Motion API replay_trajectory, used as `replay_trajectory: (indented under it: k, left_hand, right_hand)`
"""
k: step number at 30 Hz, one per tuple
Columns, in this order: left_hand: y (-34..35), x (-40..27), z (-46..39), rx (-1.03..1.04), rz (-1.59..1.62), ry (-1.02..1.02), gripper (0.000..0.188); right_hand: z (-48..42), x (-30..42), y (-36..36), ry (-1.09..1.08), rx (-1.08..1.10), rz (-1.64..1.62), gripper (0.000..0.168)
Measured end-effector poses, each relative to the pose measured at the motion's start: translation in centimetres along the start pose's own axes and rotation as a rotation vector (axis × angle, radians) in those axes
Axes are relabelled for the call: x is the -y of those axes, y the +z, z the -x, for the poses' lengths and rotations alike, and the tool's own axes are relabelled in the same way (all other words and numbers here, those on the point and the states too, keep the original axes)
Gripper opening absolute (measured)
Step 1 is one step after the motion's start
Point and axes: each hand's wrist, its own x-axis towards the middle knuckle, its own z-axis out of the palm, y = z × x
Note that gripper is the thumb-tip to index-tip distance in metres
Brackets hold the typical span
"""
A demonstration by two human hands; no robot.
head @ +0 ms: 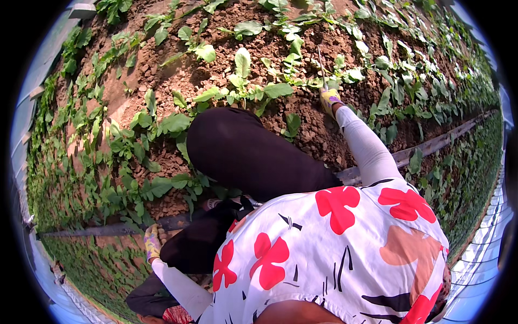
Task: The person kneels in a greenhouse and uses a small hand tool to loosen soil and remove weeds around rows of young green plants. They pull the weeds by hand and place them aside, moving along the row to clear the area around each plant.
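My right hand [330, 100], in a yellow glove with purple patches, grips a thin metal rod-like tool [321, 65]. The tool reaches away over brown, crumbly soil [319, 133] between leafy green plants [243, 87]; its far end is hard to make out. At the lower left, my left hand [152, 242], in a similar glove, is beside my dark-trousered left knee [190, 247], close to a dark narrow strip [101, 231] along the bed. Its fingers are partly hidden, and whether they hold anything is unclear. My bent right knee [230, 141] is beside the plants.
Rows of leafy plants [137, 141] spread to both sides. A grey edging strip [445, 137] runs past my right arm. Denser greenery [461, 178] grows beyond it. Dark cloth like a trouser leg [151, 297] shows at the lower left; whose it is, I cannot tell.
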Motion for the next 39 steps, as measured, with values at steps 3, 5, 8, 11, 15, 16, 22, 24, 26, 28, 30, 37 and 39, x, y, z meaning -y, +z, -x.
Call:
replay_trajectory:
  k: [3, 5, 8, 11, 15, 16, 22, 24, 26, 28, 30, 37, 39]
  left_hand:
    - [0.4, -0.5, 0.2, -0.030, -0.094, 0.021, 0.020]
    - [0.1, -0.2, 0.2, -0.020, -0.096, 0.023, 0.021]
    - [0.0, -0.2, 0.1, 0.004, -0.073, 0.025, 0.021]
    - [0.3, -0.6, 0.4, 0.004, -0.065, 0.034, 0.019]
    - [0.2, -0.4, 0.5, 0.029, -0.009, 0.017, 0.018]
    - [0.3, -0.3, 0.6, 0.003, -0.010, 0.010, 0.019]
    - [0.0, 0.1, -0.1, 0.012, -0.019, 0.007, 0.024]
    - [0.1, 0.2, -0.4, 0.013, -0.028, -0.008, 0.025]
    - [0.5, -0.5, -0.3, 0.022, -0.058, -0.008, 0.026]
    - [0.3, -0.3, -0.5, 0.024, -0.038, -0.002, 0.026]
    - [-0.2, 0.3, -0.1, 0.014, -0.030, -0.003, 0.026]
    - [0.6, -0.8, 0.9, 0.026, -0.041, 0.019, 0.027]
    - [0.6, -0.7, 1.1, 0.012, -0.049, 0.023, 0.027]
  right_hand:
    - [3.8, -2.4, 2.5, -0.059, -0.087, -0.113, 0.056]
    - [4.9, -2.8, 2.8, -0.080, -0.125, -0.092, 0.057]
    - [4.8, -1.8, 1.9, -0.105, -0.268, -0.070, 0.044]
    - [4.1, -1.5, 0.9, -0.151, -0.409, -0.100, 0.041]
    - [3.3, -1.4, -0.6, -0.210, -0.483, -0.263, 0.038]
    - [3.9, -1.5, -1.3, -0.234, -0.441, -0.412, 0.039]
    - [10.8, -4.8, -4.0, -0.176, -0.177, -0.379, 0.053]
    - [12.5, -6.5, -3.7, -0.127, -0.153, -0.424, 0.054]
    - [12.7, -9.2, -2.6, 0.026, -0.068, -0.457, 0.057]
    - [14.8, -11.4, -1.3, -0.019, -0.087, -0.482, 0.057]
    - [17.6, -12.5, -0.7, -0.024, -0.057, -0.416, 0.057]
    - [17.4, -17.3, 4.7, -0.069, 0.029, -0.128, 0.055]
    - [17.3, -15.6, 4.9, -0.063, 0.039, -0.100, 0.051]
